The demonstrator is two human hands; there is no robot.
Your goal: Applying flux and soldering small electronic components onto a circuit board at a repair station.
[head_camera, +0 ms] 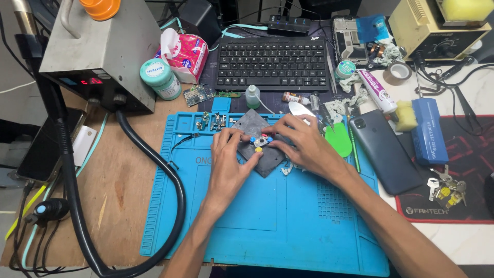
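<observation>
Both hands pinch at a small board (261,140) clamped on the grey plate (257,141) — left hand (229,164) fingertips closed on its near-left edge, right hand (303,141) pressing from the far-right side. Plate sits on the blue mat (267,221), tilted. Best kept steady — light, even pressure, wrists resting just behind the grip.

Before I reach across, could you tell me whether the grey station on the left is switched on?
On: the grey station shows lit red digits on its front display.
</observation>
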